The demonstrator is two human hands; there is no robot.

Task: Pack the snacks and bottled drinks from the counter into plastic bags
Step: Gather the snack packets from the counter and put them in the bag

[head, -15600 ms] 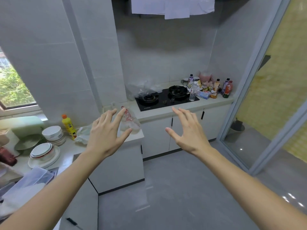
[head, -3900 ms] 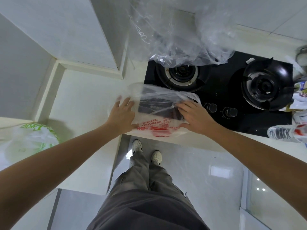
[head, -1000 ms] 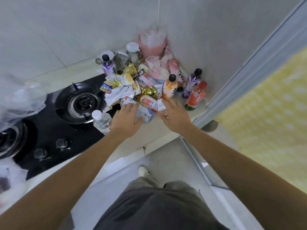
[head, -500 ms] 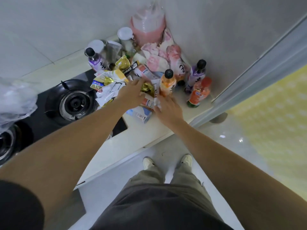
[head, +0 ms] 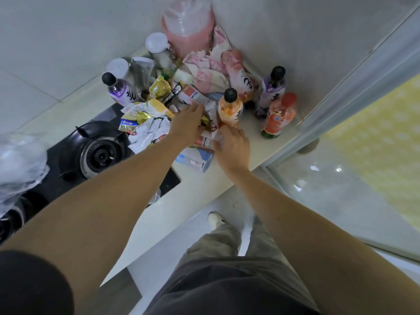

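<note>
1. Head view: since half a second ago both hands have pushed deeper into the snack pile (head: 156, 114) at the far right of the bench (head: 204, 185).
2. Left hand (head: 187, 123) lies flat, fingers spread over packets; right hand (head: 231, 144) pinches a white packet (head: 213, 120) beside the orange bottle (head: 229, 108).
3. Packing is barely started; only the plastic bag (head: 20, 164) at the left edge shows, cut off.
4. Right fingertips are hidden.

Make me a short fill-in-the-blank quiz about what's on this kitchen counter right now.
1. The orange bottle beside the right hand has a ____ cap.
2. Left of the snack pile sits a black gas ____.
3. The left hand reaches into the ____ pile.
4. The red-capped bottle stands nearest the sliding ____.

Missing words: black; burner; snack; door
</note>
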